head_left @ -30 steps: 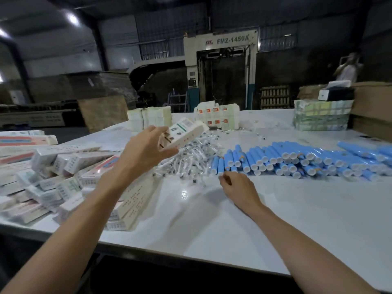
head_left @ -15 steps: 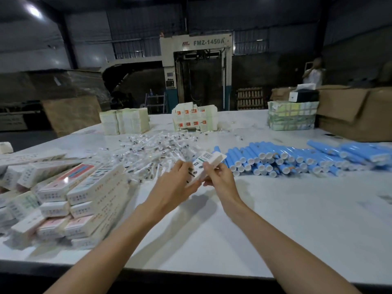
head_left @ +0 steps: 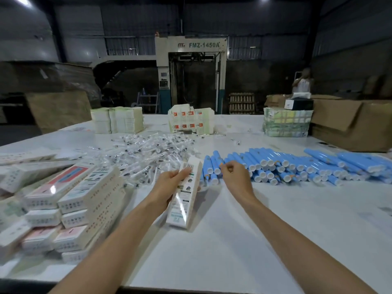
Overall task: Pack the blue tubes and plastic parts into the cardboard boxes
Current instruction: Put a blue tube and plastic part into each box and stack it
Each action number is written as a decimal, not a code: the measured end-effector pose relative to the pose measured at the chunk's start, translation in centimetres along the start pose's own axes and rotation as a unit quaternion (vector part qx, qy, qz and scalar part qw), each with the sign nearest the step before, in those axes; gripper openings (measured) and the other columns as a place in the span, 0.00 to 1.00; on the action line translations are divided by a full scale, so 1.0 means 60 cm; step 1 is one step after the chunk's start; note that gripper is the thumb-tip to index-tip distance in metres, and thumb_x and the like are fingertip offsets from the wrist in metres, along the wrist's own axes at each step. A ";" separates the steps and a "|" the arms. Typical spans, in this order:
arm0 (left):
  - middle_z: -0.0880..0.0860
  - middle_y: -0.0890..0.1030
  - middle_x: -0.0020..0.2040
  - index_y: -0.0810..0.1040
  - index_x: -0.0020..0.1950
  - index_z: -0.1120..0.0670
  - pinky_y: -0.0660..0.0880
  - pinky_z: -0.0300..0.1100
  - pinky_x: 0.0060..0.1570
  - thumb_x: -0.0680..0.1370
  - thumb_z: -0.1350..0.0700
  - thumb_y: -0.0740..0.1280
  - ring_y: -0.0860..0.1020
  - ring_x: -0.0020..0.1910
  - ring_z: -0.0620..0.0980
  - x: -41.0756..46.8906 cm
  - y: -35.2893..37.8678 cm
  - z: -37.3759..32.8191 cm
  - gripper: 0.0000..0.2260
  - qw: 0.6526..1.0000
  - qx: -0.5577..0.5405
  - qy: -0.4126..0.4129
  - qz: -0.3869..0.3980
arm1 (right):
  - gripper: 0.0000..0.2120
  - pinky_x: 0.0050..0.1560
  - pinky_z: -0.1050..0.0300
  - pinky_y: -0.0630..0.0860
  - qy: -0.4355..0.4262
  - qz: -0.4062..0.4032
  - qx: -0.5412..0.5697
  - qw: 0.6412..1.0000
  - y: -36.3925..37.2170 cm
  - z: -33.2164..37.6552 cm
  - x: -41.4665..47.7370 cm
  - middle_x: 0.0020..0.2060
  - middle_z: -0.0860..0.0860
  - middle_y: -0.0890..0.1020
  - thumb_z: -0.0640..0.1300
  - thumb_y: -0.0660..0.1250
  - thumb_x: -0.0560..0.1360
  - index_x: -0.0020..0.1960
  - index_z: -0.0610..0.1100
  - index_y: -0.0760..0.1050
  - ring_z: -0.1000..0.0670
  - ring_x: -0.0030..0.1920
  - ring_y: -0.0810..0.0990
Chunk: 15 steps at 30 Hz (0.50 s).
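right grip (head_left: pixel 235 179) just came off the cardboard box (head_left: pixel 184 202) your left grip (head_left: pixel 170 184) still clamps above the table (head_left: pixel 275 225), now it's curled at the blue tubes (head_left: pixel 275 164), can't tell if holding one, so loading's next

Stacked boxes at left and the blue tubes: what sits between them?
Head view: the heap of clear plastic parts, and nearer the camera, the left hand holding one box.
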State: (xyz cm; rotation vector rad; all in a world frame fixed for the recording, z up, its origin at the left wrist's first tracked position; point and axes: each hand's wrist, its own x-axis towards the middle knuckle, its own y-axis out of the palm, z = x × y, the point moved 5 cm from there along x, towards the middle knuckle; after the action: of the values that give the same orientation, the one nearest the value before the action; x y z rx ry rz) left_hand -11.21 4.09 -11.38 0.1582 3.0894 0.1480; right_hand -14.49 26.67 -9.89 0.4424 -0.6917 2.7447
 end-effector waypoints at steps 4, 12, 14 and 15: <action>0.62 0.89 0.53 0.85 0.62 0.58 0.85 0.50 0.45 0.79 0.46 0.77 0.88 0.52 0.63 0.004 -0.017 -0.001 0.19 0.999 -0.031 0.019 -0.035 | 0.12 0.52 0.47 0.73 -0.060 -0.048 -0.271 0.959 -0.034 -0.010 0.076 0.59 0.43 0.78 0.44 0.60 0.85 0.63 0.39 0.75 0.40 0.62 0.74; 0.61 0.89 0.52 0.86 0.60 0.57 0.84 0.47 0.40 0.77 0.47 0.79 0.88 0.44 0.56 0.007 -0.017 0.000 0.18 0.995 -0.090 0.042 -0.022 | 0.09 0.60 0.51 0.71 -0.091 0.015 -0.535 0.840 0.007 -0.024 0.116 0.65 0.42 0.73 0.37 0.63 0.82 0.61 0.41 0.77 0.41 0.67 0.70; 0.61 0.89 0.53 0.86 0.61 0.57 0.85 0.49 0.45 0.78 0.47 0.78 0.88 0.46 0.57 0.006 -0.015 0.000 0.17 0.995 -0.089 0.045 -0.019 | 0.12 0.57 0.53 0.73 -0.076 0.018 -0.532 0.843 0.013 -0.020 0.110 0.65 0.40 0.72 0.34 0.65 0.80 0.62 0.40 0.75 0.40 0.66 0.72; 0.61 0.89 0.53 0.85 0.62 0.57 0.85 0.48 0.45 0.78 0.47 0.78 0.88 0.46 0.57 0.005 -0.015 -0.001 0.18 0.995 -0.091 0.046 -0.021 | 0.13 0.56 0.53 0.74 -0.071 0.019 -0.530 0.845 0.016 -0.016 0.108 0.65 0.40 0.73 0.33 0.66 0.79 0.63 0.39 0.74 0.40 0.66 0.72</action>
State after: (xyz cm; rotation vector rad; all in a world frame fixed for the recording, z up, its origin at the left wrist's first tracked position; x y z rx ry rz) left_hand -11.62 3.24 -11.43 0.0827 3.1460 0.4448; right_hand -20.95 27.55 -8.80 0.3404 -2.0473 1.9014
